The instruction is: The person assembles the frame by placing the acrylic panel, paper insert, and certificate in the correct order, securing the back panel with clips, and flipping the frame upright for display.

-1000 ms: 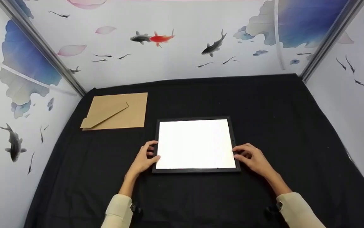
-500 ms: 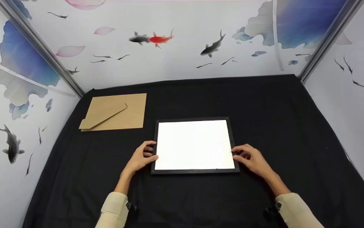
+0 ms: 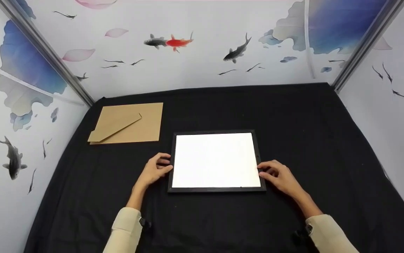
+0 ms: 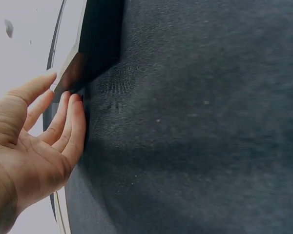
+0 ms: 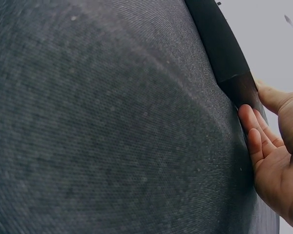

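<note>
A black picture frame (image 3: 217,190) with a bright white panel (image 3: 216,160) inside it lies flat on the black cloth. My left hand (image 3: 153,171) is at the frame's left side, fingers loosely spread. In the left wrist view, its fingertips (image 4: 76,100) reach the frame's side wall (image 4: 101,36), while the thumb stands off the top. At the opposite side, my right hand (image 3: 282,177) holds the frame's edge between thumb and fingers. The right wrist view shows that thumb on the upper edge of the frame (image 5: 227,48) and the fingers against its side.
A brown backing board (image 3: 149,123) with a folded-down stand (image 3: 116,128) lies at the back left on the black cloth (image 3: 293,112). White printed panels (image 3: 202,70) wall in the table at the back and both sides.
My left thumb has come off the frame's top edge, and the left hand has moved slightly away and outward. The right hand keeps its hold; frame and backing board stay put.
</note>
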